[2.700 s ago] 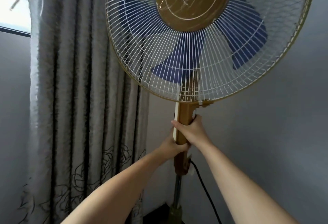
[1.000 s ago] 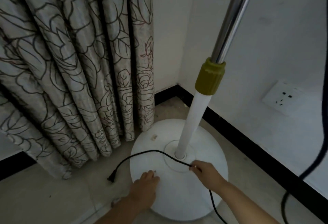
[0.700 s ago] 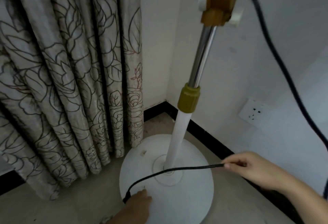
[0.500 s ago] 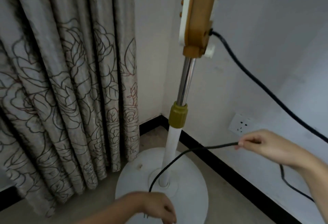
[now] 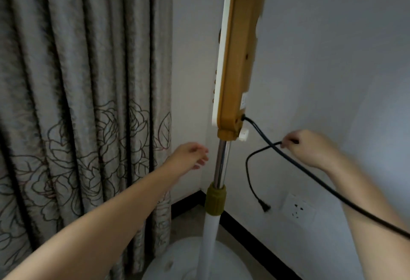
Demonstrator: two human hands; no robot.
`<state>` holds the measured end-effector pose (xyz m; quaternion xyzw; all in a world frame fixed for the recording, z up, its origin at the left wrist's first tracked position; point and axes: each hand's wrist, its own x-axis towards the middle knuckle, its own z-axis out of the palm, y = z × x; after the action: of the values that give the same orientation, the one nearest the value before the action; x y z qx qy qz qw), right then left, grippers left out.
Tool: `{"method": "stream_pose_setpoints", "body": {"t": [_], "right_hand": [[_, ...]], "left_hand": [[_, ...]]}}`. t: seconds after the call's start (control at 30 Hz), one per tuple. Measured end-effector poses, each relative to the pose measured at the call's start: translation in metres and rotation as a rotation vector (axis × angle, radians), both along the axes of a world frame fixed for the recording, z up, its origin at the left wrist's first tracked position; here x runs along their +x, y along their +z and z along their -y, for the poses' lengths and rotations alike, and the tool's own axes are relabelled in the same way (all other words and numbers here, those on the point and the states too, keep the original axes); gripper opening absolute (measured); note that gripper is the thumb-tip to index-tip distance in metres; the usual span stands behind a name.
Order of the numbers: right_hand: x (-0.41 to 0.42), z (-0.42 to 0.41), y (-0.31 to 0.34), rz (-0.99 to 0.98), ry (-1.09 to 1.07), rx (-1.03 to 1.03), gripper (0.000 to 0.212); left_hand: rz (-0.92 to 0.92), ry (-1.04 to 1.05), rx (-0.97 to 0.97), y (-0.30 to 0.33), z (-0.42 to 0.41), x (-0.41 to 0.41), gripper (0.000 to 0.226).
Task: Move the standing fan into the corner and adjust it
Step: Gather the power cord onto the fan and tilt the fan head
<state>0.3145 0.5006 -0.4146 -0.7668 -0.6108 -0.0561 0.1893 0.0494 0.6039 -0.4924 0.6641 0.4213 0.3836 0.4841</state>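
Note:
The standing fan stands in the room corner; its gold control column (image 5: 238,57) rises over a chrome pole (image 5: 221,164), an olive collar (image 5: 215,201) and a white round base (image 5: 177,266). The fan head is out of view above. A black power cord (image 5: 310,168) leaves the column's foot. My right hand (image 5: 310,148) pinches the cord right of the pole, and the plug (image 5: 265,207) dangles below it. My left hand (image 5: 190,155) hovers just left of the chrome pole, fingers loosely curled, holding nothing.
A grey flower-patterned curtain (image 5: 84,102) hangs close on the left, touching the base area. A white wall socket (image 5: 298,209) sits low on the right wall above the black skirting (image 5: 255,235). Walls meet right behind the pole.
My view rose from the base to the column. My right hand lifted the cord up beside the pole, so the plug now hangs free. My left hand left the base and rose to pole height.

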Motion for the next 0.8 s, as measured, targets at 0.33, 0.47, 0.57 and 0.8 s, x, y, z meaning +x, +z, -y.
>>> {"method": "stream_pose_setpoints", "body": {"t": [0.33,0.47,0.57,0.8], "right_hand": [[-0.043,-0.039,-0.005,-0.200,0.218,0.305,0.024],[-0.053,-0.037,-0.020,-0.308,0.303,0.310,0.022],[-0.066,-0.029,-0.024,-0.328,0.353,0.396,0.016],[-0.114,0.048,-0.086,-0.374,0.285,0.215,0.053]], "left_hand": [[-0.196,-0.133,0.408,0.043,-0.009,0.021,0.028],[-0.261,-0.144,0.465,0.039,-0.012,0.004,0.022],[-0.274,-0.134,0.431,0.030,-0.008,-0.010,0.028],[0.260,0.346,0.358,0.034,0.032,-0.065,0.029]]}}
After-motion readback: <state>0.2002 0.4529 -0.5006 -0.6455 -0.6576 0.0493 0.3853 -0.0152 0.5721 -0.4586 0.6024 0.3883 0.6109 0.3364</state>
